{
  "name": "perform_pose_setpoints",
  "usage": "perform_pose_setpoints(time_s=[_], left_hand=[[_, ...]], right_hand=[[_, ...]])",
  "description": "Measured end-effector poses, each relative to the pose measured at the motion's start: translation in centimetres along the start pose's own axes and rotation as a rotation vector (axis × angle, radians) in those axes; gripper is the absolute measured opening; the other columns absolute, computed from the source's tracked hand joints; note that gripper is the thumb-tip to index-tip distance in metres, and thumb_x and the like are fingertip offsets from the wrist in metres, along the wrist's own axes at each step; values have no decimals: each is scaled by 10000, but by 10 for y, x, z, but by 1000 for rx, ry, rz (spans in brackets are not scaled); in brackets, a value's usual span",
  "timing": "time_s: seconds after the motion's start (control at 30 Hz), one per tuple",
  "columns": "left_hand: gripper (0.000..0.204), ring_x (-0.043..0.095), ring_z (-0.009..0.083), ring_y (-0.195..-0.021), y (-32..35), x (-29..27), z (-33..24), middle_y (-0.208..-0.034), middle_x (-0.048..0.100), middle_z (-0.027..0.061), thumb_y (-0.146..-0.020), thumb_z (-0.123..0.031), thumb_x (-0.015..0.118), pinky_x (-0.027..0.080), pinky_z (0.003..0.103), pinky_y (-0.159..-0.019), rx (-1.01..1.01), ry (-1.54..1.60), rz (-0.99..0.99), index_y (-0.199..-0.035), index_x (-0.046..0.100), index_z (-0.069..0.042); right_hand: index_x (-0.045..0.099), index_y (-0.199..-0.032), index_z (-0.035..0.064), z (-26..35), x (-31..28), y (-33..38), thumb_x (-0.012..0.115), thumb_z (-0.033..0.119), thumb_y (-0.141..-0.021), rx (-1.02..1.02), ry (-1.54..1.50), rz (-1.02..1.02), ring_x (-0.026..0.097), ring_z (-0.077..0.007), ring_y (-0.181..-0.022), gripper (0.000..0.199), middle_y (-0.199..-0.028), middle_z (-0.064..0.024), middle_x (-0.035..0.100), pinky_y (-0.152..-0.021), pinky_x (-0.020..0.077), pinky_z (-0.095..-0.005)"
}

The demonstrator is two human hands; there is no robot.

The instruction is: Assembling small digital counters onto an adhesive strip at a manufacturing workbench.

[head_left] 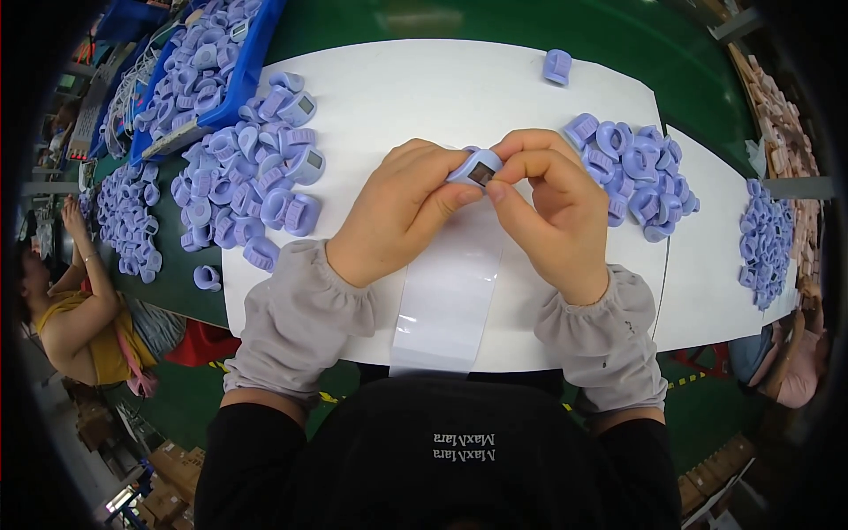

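Observation:
Between my hands is a lavender ring-shaped gadget (473,164) with a dark square display facing up. My left hand (402,208) pinches its left side between thumb and fingers. At the display's right edge, the thumb and forefinger of my right hand (556,208) are closed on the gadget; whether they also hold something thin, I cannot tell. Beneath both hands, a glossy translucent film strip (446,305) runs down to the table's near edge. Left of my left hand lies a pile of similar gadgets (252,172), and another pile (640,172) is beyond my right hand.
White sheets (389,79) cover the green table. A blue bin (256,62) full of gadgets stands at the far left. One lone gadget (556,66) lies at the far right. More heaps (767,243) lie farther out, with a person seated on each side.

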State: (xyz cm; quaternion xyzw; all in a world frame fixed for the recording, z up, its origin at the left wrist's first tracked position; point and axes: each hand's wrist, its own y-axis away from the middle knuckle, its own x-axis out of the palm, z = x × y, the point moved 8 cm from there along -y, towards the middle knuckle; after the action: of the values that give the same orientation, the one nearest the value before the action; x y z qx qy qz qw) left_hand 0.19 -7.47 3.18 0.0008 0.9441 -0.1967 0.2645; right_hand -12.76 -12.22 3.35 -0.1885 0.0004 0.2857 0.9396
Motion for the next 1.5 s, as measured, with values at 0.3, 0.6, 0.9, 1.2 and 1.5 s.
perform_pose_setpoints(time_s=[0.3, 0.6, 0.9, 1.2, 1.5], left_hand=[[229, 567, 271, -789, 0, 0, 0, -823, 628, 91, -871, -163, 639, 438, 363, -775, 2, 10, -19, -1044, 620, -14], [214, 567, 270, -821, 0, 1, 0, -857, 632, 91, -857, -129, 638, 434, 362, -799, 8, -7, 22, -1042, 621, -21], [218, 567, 273, -863, 7, 11, -6, -880, 615, 80, -826, -131, 675, 431, 357, -816, -41, 198, 29, -1009, 611, -30], [163, 537, 289, -886, 25, -128, 18, -956, 583, 81, -752, -169, 745, 387, 405, -800, -198, -593, -302, -813, 650, -52], [189, 526, 285, -981, 31, -96, 10, -998, 585, 80, -753, -219, 753, 373, 417, -850, -141, -888, -244, -823, 685, -57]], right_hand=[[596, -877, -13, 1, 0, 0, 629, -90, -807, -17, 10, -5, 527, -153, -963, 110, -1091, -96, 550, -848, 422, -274], [603, -980, -23, -1, 0, -1, 638, -67, -813, 63, -43, -25, 531, -152, -937, 176, -1061, -84, 557, -831, 437, -270], [631, -1076, 10, 6, -3, 1, 691, 34, -807, 168, 68, 130, 545, -130, -865, 277, -1038, -51, 602, -782, 438, -252], [631, -1093, 36, 31, -144, 31, 674, 91, -830, -15, 1146, -341, 562, -259, -1040, 272, -1153, -128, 596, -843, 448, -317], [605, -1160, 27, 61, -29, 1, 658, 39, -806, -338, 1025, -110, 472, -365, -1215, 358, -1315, -184, 507, -1016, 363, -405]])
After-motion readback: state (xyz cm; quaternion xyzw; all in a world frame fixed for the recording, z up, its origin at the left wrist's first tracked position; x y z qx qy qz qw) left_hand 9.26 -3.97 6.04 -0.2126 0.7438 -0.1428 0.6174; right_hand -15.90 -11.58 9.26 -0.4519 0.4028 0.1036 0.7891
